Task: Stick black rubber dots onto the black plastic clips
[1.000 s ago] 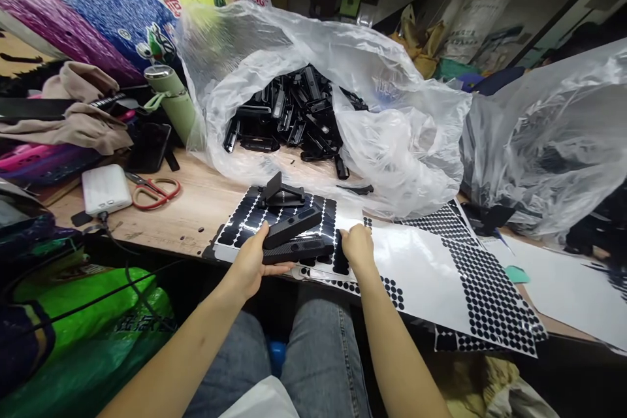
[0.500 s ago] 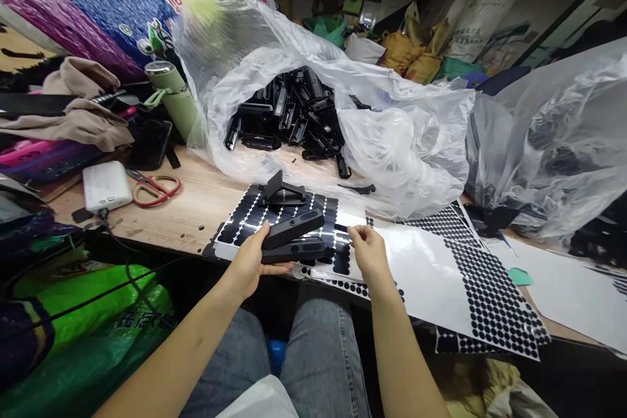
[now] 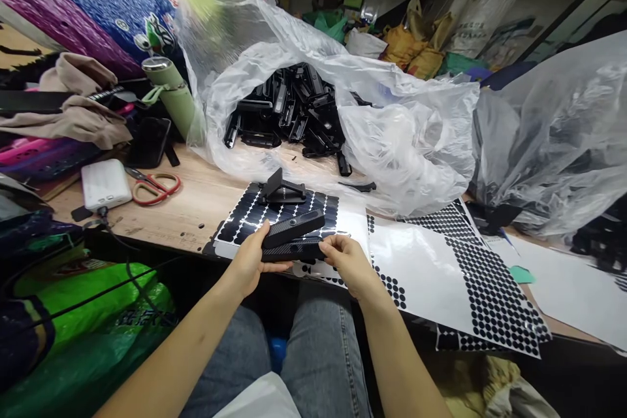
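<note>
My left hand (image 3: pixel 249 253) is closed round a black folding stand (image 3: pixel 294 228), whose two patterned arms are spread in a narrow V pointing right. At the right tip of the lower arm, my right hand (image 3: pixel 345 258) pinches finger and thumb together; the small black sticker in that pinch is mostly hidden now. Under both hands lies a sheet of black stickers (image 3: pixel 240 214) with white gaps and a bare white strip on its right. Another black folding stand (image 3: pixel 283 191) rests, partly unfolded, on the sheet's far part.
A clear plastic bag (image 3: pixel 392 137) spills several black parts (image 3: pixel 294 104) behind the sheet. Sheets of black dots (image 3: pixel 499 300) overhang the table edge at right. Red-handled scissors (image 3: pixel 157 189), a white power bank (image 3: pixel 105 184), a phone (image 3: pixel 148 142) and a green bottle (image 3: pixel 171 98) stand left.
My right hand has moved left from the sheet's right side to the stand's lower arm, bringing the black sticker with it. My left hand and the stand have stayed nearly still.
</note>
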{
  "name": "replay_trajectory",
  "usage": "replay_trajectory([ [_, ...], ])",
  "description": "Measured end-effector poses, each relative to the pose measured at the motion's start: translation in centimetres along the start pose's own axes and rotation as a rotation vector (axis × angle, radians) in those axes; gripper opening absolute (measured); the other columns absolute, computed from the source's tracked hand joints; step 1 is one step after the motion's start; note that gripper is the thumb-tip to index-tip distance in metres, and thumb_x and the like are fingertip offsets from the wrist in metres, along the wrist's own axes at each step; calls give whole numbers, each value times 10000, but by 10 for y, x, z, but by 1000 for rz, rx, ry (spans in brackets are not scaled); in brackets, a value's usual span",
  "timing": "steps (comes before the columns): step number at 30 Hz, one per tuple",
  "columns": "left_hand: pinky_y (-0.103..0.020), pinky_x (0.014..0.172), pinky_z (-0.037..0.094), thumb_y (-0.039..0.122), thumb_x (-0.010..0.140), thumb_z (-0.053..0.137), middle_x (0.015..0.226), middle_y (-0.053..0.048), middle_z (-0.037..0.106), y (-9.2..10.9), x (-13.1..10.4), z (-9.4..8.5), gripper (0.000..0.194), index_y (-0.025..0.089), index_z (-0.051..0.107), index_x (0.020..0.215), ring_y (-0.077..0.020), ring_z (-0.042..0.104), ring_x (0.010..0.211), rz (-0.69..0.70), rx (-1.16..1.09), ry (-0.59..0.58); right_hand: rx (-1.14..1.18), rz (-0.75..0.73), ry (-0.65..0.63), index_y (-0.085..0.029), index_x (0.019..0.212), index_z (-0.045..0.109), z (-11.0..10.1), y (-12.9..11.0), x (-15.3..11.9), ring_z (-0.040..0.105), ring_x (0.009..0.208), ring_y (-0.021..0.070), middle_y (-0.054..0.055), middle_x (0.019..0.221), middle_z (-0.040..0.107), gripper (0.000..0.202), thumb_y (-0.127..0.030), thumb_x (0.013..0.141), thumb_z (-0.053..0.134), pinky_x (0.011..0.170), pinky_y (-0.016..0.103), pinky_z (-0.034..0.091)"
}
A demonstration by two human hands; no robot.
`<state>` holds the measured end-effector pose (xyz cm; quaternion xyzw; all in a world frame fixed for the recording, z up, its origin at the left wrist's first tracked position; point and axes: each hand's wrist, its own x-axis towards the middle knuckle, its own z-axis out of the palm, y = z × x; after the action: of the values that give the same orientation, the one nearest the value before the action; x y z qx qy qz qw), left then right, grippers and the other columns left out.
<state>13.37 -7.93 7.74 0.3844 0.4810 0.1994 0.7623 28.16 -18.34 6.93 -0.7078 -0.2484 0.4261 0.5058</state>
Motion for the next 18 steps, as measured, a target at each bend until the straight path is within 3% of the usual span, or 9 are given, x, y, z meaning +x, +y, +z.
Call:
replay_trajectory([
  [18,-443,623,562,431,834,457,874,-115,694,-4,-1,2,358,116,618,893,-273,674,708,39,-24,11,-122,-75,131,-190,681,523,7,9,0,483,670,154,-7,641,512,173,-358,720,539,659,289,383],
])
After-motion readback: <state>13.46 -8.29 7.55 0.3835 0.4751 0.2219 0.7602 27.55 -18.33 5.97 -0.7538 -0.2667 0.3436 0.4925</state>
